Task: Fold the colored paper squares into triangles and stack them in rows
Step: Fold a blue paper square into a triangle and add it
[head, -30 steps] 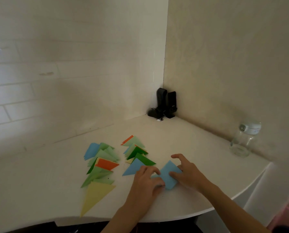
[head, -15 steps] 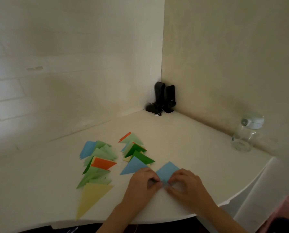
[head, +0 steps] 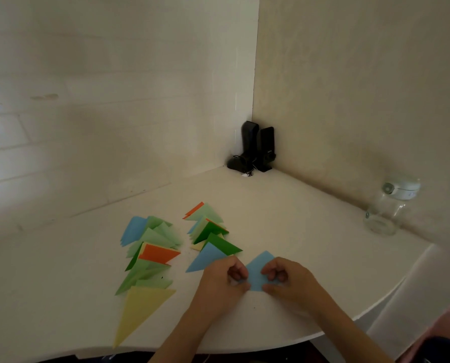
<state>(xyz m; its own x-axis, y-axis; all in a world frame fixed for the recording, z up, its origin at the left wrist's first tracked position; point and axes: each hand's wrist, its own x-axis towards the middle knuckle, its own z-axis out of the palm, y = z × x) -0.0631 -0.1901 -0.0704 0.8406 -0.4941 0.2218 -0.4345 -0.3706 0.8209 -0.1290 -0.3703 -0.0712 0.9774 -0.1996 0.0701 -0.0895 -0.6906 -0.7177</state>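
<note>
Fingers pinching blue paper between.

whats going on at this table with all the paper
A person is folding a light blue paper on the white table, pinching it with the left hand and the right hand. Two rows of folded triangles lie to the left: the left row ends in a yellow triangle, the right row in a blue one.
</note>
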